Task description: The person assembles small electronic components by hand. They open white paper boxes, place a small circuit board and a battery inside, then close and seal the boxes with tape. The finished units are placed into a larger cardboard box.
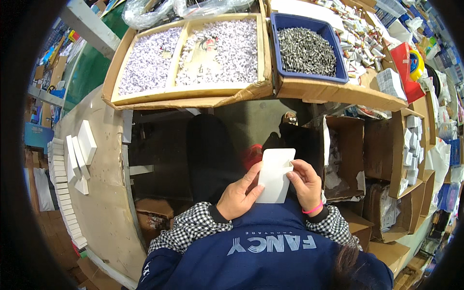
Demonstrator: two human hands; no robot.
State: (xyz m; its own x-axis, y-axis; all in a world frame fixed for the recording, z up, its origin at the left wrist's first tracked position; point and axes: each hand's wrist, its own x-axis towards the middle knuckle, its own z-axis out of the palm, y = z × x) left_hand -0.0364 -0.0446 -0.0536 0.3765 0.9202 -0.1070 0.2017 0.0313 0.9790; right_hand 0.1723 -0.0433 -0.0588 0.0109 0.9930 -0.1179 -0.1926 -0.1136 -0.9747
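White box (274, 184), long axis fore-aft, sits between left hand (239, 194), pinching its left edge, and right hand (306, 185), pinching its open-mouthed right side.

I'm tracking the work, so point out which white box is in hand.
The white box between the left hand and right hand, its top flap raised; the other white boxes sit on the left-side tabletop, untouched.
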